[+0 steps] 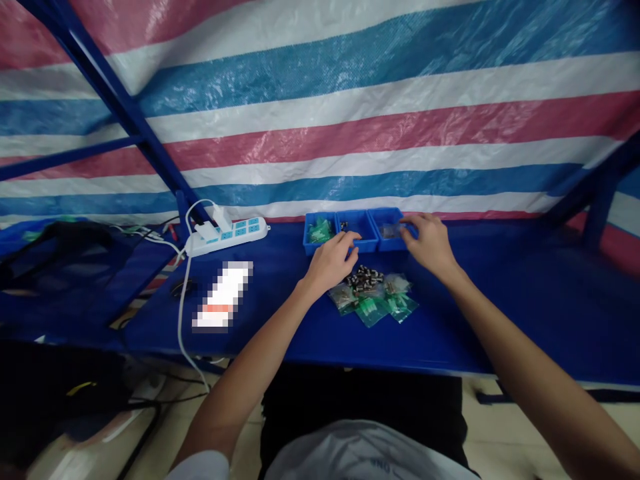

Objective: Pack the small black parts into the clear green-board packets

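Observation:
Three small blue bins stand side by side at the back of the blue table. My left hand (pixel 334 259) is over the front edge of the middle bin (pixel 364 233), its thumb and fingers curved and apart, with nothing visible between them. At the right bin (pixel 386 215), my right hand (pixel 429 241) reaches over the right side, thumb and fingertips slightly apart. Just beside those fingertips lies clear plastic packaging (pixel 389 231). Green bagged pieces (pixel 320 231) fill part of the left bin. Before the bins is a pile of black-and-silver parts (pixel 365 280), with small clear bags (pixel 371 310) of green and metallic pieces around it.
A white power strip (pixel 230 235) with plugs and a hanging white cable lies to the left. Nearer me is a pixelated bright rectangle (pixel 223 297), beside a dark round object (pixel 183 288). Blue frame posts (pixel 120 100) and a striped tarp (pixel 350 133) stand behind.

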### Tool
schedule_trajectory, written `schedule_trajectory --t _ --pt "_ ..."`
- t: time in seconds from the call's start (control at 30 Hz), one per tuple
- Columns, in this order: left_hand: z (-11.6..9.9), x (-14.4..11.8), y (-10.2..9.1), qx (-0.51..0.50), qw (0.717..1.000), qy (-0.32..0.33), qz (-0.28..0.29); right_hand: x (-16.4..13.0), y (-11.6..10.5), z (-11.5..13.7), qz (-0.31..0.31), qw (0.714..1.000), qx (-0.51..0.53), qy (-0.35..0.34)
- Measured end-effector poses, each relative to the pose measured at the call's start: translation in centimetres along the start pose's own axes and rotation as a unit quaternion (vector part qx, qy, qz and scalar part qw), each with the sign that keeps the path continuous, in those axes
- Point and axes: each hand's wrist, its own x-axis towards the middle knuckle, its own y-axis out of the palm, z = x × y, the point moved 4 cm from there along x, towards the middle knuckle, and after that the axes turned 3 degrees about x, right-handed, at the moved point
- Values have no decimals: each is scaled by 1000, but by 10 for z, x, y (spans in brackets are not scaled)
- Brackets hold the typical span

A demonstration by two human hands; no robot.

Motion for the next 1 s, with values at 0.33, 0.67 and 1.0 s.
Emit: schedule_trajectory --t 0.33,0.67,1.0 --pt "17 1 -7 49 989 -1 139 -34 37 49 328 937 83 -88" --pt "30 -5 2 52 973 -21 223 -37 41 49 341 932 62 -105" --pt "14 -2 6 69 985 18 160 -37 40 52 324 938 60 -108"
